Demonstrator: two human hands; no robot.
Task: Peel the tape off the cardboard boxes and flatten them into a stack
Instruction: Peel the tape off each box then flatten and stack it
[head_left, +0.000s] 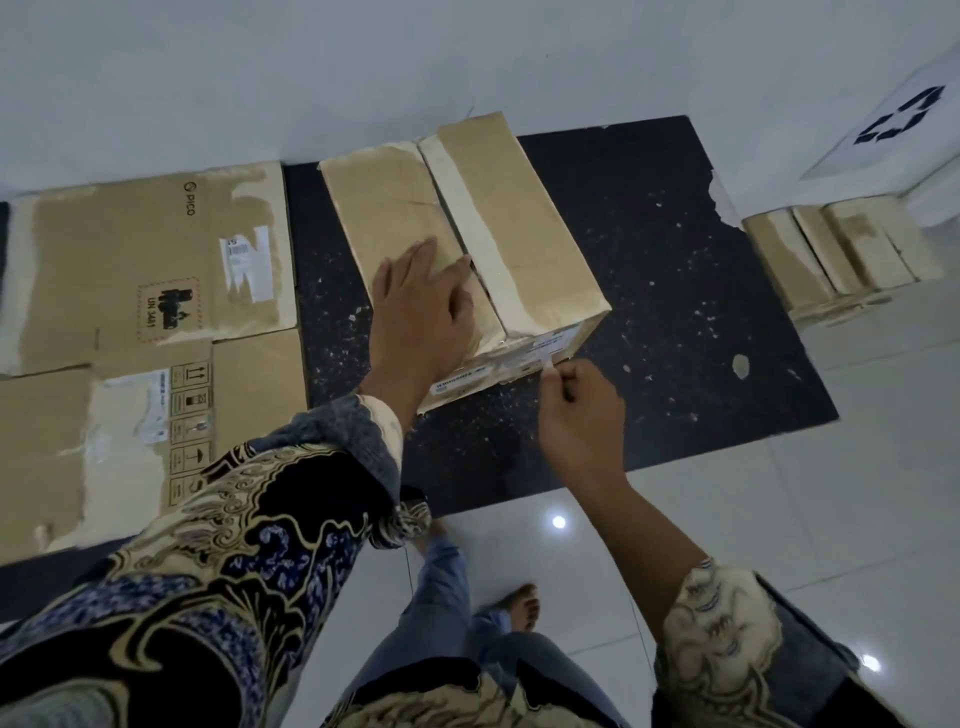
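Note:
A closed cardboard box (509, 218) stands on a black speckled mat (675, 291) in the middle of the view. A pale strip of tape (470, 218) runs along its top seam and down the near side. My left hand (421, 306) lies flat on the box top, fingers straight, pressing it down. My right hand (579, 410) is at the box's near lower edge, where thumb and fingers pinch a loose tape end (546, 362).
A flattened cardboard box (140, 322) with torn tape marks lies on the floor to the left. A smaller taped box (841, 254) sits at the right by the wall. White tiles surround the mat; my bare feet (519, 603) stand below.

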